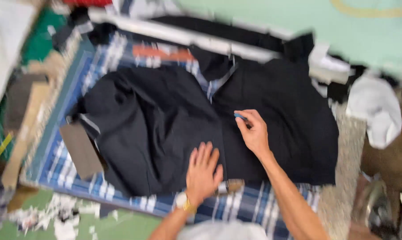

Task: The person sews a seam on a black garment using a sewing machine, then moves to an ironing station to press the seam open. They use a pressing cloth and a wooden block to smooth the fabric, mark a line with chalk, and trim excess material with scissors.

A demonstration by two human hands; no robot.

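A black garment [165,115] lies spread over a blue plaid cloth [249,206] on a low work surface. My left hand [203,171] rests flat on the near part of the black fabric, fingers apart, a gold watch on the wrist. My right hand [254,131] sits on the fabric just to the right and pinches a small blue piece of chalk [241,117] whose tip touches the cloth. The picture is blurred by motion.
A brown cardboard piece [81,151] lies at the garment's left edge. White paper scraps [54,215] litter the green floor at the lower left. A white cloth bundle [376,109] and brown fabric [389,162] sit to the right. A long pale bar [183,38] runs along the far side.
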